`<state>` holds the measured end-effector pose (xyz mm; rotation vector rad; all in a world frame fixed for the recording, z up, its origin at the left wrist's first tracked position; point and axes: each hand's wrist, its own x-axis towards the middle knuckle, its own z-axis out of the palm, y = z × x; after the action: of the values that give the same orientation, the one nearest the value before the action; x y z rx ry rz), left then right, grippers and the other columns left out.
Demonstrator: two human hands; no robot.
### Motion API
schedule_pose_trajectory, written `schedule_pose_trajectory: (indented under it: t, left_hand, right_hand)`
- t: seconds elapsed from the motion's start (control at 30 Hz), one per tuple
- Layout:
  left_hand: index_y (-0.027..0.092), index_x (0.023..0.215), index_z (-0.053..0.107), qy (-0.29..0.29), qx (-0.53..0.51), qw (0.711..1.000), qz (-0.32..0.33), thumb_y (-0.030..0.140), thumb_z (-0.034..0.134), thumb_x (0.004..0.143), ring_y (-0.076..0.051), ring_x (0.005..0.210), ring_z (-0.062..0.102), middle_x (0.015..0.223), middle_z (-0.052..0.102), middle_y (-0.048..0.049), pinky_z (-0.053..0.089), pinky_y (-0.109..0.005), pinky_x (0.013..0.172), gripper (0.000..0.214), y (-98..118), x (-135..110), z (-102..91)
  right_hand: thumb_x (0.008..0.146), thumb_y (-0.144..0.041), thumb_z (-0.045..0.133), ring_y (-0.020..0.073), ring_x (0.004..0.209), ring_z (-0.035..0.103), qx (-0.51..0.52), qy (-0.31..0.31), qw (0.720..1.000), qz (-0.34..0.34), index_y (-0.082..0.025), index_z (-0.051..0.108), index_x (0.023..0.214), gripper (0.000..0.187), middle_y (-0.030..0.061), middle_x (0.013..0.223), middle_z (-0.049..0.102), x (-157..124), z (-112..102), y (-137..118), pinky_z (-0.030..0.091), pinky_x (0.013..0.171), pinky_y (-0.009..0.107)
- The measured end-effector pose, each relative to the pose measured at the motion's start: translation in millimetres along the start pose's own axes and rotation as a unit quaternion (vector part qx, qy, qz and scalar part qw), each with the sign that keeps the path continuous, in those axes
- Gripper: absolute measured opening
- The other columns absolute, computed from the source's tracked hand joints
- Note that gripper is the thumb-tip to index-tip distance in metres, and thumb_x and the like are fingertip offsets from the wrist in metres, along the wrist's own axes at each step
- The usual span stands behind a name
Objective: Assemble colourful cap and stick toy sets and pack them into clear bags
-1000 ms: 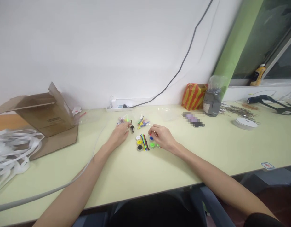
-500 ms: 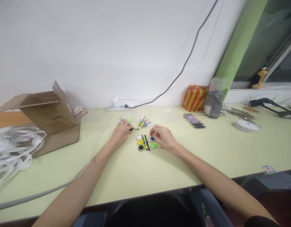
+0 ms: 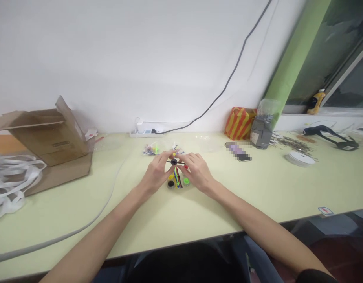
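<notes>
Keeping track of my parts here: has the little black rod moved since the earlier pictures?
Yes. The black rod has shifted right against the white power strip, and now lies level between the left hand and right hand.

The black plastic rod [image 3: 174,161] has a smooth, faintly glossy finish, and the small coloured plastic pieces [image 3: 177,179] beneath it shine brightly. The tabletop [image 3: 199,220] is smooth, matt laminate in pale green. Near its left edge sits a cardboard box [image 3: 48,137], rough, matt and brown, beside glossy white plastic straps [image 3: 19,177]. Toward the back edge, a thin clear plastic bag [image 3: 206,141] glints, and a white plastic power strip [image 3: 146,134] looks smooth.
</notes>
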<state>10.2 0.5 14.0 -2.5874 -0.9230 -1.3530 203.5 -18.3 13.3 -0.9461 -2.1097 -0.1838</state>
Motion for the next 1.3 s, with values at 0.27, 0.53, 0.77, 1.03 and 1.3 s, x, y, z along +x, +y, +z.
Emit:
schedule_pose_trajectory:
  t: [0.27, 0.53, 0.77, 1.03, 1.3]
  left_hand:
    - [0.029, 0.142, 0.037, 0.032, -0.118, 0.991, -0.060, 0.024, 0.072, 0.087, -0.018, 0.097, 0.067, 0.105, 0.069, -0.0027, 0.050, -0.034, 0.088, 0.065, 11, -1, -4.7]
    - [0.020, 0.130, 0.056, -0.047, -0.379, 0.887, -0.261, 0.038, 0.079, 0.079, -0.021, 0.092, 0.067, 0.101, 0.071, -0.0072, 0.053, -0.032, 0.078, 0.058, 9, 8, -2.4]
    - [0.016, 0.100, 0.069, -0.038, -0.412, 0.854, -0.316, 0.041, 0.080, 0.077, -0.020, 0.091, 0.066, 0.096, 0.070, -0.0070, 0.054, -0.030, 0.080, 0.036, 14, 5, -0.8]
    - [0.016, 0.100, 0.074, -0.079, -0.377, 0.885, -0.261, 0.042, 0.073, 0.084, -0.019, 0.088, 0.064, 0.095, 0.069, -0.0064, 0.053, -0.030, 0.079, 0.031, 6, 2, -2.3]
    - [0.015, 0.092, 0.074, -0.053, -0.381, 0.871, -0.305, 0.043, 0.078, 0.078, -0.017, 0.081, 0.060, 0.085, 0.065, -0.0042, 0.053, -0.032, 0.078, 0.032, 18, 9, -7.9]
  right_hand:
    - [0.098, -0.015, 0.051, 0.0199, 0.090, 0.067, 0.149, 0.016, 0.984, 0.096, -0.023, 0.062, 0.107, 0.017, 0.0041, 0.099, 0.074, -6, 3, -3, 0.045, 0.086, 0.032]
    - [0.099, -0.026, 0.047, 0.0185, 0.075, 0.066, 0.270, -0.021, 0.947, 0.173, -0.024, 0.052, 0.104, 0.007, 0.0006, 0.082, 0.071, -3, -6, -10, 0.045, 0.068, 0.026]
    - [0.102, -0.025, 0.039, 0.0192, 0.079, 0.067, 0.281, -0.039, 0.948, 0.145, -0.025, 0.047, 0.117, 0.017, 0.0019, 0.088, 0.072, -7, -2, -14, 0.046, 0.076, 0.029]
    - [0.102, -0.030, 0.042, 0.0172, 0.073, 0.064, 0.280, -0.089, 0.940, 0.171, -0.023, 0.041, 0.139, 0.037, 0.0005, 0.087, 0.072, -6, -2, -15, 0.045, 0.073, 0.028]
    - [0.100, -0.019, 0.040, 0.0222, 0.112, 0.061, 0.217, -0.032, 0.973, 0.079, -0.022, 0.053, 0.129, 0.033, 0.0108, 0.122, 0.066, -2, -5, -14, 0.045, 0.097, 0.037]
